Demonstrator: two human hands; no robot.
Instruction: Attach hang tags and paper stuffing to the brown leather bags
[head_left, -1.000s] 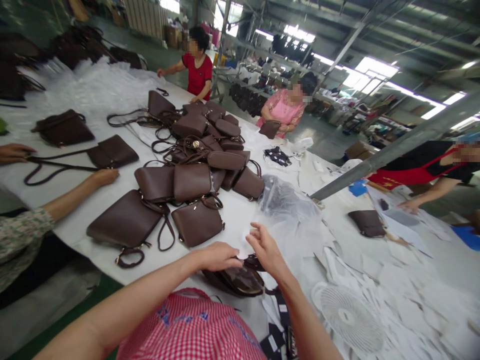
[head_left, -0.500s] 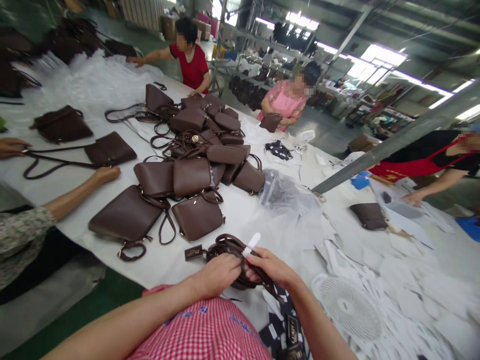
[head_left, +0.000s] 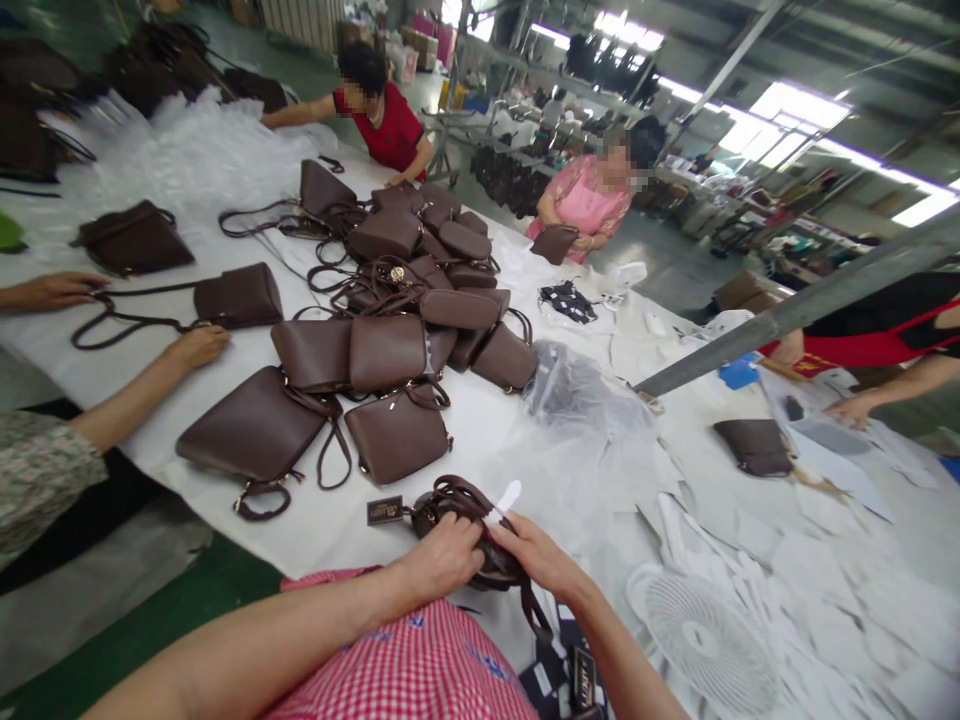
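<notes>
A small dark-brown handbag (head_left: 429, 508) rests at the table's near edge, in front of my checked apron. My left hand (head_left: 444, 555) is closed on its top opening, fingertips curled in at the zipper side. On the other side, my right hand (head_left: 538, 552) pinches the bag's coiled strap (head_left: 463, 490), beside a white paper strip (head_left: 506, 502) wrapped round it. A black hang tag (head_left: 385, 511) with gold lettering lies out to the left of the bag. What my fingertips press inside the bag is hidden.
Many brown handbags (head_left: 386, 352) are piled ahead on the white table. Clear plastic bags (head_left: 577, 400) lie right of them. A white fan (head_left: 701, 635) and black tags (head_left: 546, 680) are near my right arm. A slanted metal pole (head_left: 720, 345) crosses the right. Co-workers' hands (head_left: 196, 348) handle a bag at left.
My left hand's fingers have lifted slightly and shifted on the bag's opening. The co-worker's left-side bag has moved a little. The view has turned slightly.
</notes>
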